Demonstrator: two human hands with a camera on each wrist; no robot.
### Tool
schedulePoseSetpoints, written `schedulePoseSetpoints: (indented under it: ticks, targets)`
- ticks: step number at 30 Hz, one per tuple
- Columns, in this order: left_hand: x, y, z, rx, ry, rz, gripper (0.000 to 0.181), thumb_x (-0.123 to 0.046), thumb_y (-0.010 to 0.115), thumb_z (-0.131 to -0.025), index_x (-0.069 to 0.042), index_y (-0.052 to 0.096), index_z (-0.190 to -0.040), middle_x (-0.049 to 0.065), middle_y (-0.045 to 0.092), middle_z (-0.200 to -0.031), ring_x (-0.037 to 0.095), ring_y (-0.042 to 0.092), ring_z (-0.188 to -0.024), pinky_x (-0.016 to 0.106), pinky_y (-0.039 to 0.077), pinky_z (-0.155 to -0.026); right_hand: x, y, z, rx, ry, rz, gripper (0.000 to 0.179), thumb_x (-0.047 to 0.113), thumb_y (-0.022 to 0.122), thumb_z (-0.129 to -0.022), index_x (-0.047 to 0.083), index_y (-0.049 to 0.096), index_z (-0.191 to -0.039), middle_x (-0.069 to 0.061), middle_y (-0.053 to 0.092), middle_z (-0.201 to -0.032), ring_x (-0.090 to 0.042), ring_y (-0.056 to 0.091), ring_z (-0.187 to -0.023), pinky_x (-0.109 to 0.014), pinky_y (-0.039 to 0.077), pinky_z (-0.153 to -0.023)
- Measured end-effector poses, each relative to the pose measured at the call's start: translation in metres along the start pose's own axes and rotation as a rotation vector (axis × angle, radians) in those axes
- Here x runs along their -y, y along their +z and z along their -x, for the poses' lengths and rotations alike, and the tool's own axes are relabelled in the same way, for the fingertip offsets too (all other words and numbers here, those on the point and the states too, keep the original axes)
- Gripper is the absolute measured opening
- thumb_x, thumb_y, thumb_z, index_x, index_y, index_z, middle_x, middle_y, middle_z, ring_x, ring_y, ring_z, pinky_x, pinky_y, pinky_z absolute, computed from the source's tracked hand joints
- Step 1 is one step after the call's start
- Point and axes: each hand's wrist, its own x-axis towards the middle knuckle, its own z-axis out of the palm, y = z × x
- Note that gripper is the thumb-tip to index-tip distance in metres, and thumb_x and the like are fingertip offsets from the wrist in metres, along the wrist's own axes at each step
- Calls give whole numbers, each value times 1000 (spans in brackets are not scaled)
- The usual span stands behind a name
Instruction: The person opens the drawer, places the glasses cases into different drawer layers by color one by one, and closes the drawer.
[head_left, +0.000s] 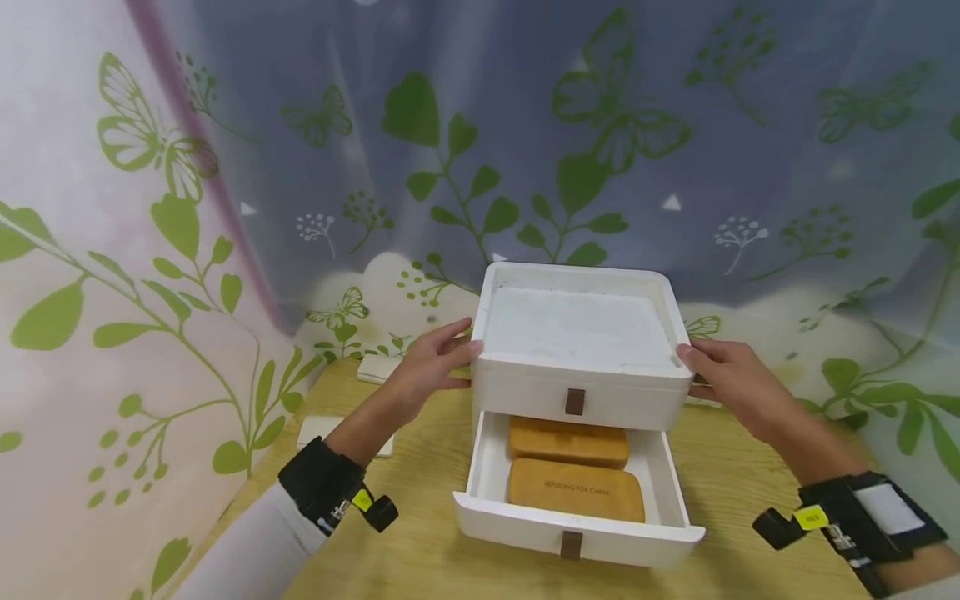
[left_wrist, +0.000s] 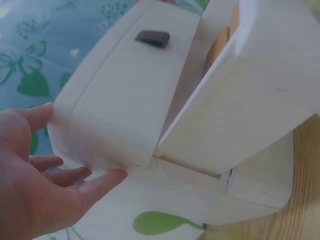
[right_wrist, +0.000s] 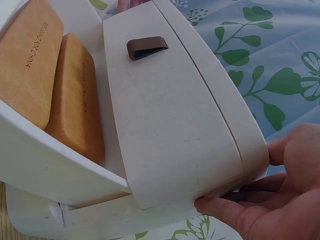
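Observation:
A white two-drawer storage box (head_left: 585, 329) stands between my hands; its lower drawer (head_left: 577, 540) is pulled out and its upper drawer (head_left: 577, 400) is in. Two tan, brick-shaped cases (head_left: 573, 490) with dark lettering lie one behind the other in the lower drawer. At the box's upper left corner, my left hand (head_left: 427, 367) touches it with spread fingertips (left_wrist: 112, 181). My right hand (head_left: 738, 379) holds the upper right corner, its thumb near the top rim and fingers bent at the side. Some right fingertips are hidden against the box.
The box stands on a wooden table (head_left: 420, 517). To its left lie two flat white items, one nearer (head_left: 318, 429) and one farther back (head_left: 377, 367). A curtain or sheet printed with leaves and butterflies (head_left: 450, 150) hangs behind the table.

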Motion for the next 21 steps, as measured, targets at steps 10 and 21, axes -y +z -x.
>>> schedulePoseSetpoints:
  ticks: [10,21]
  targets:
    - [12,17,50,-95,159,-228,64,-33,72,-99,-20,47,-157,6,51,-159,35,59,-137,51,56,-106,1,1,1,-13,-23,34,71,42,35,-114,-9,22,-161,-36,34,-161,-51,46,-143,-43,52,-104]
    - [26,40,94,77,144,-84,52,-23,68,-101,-4,56,-148,15,64,-144,25,68,-120,25,59,-98,-1,3,3,-20,-23,49,70,43,34,-114,-7,22,-161,-36,35,-161,-52,48,-141,-45,50,-104]
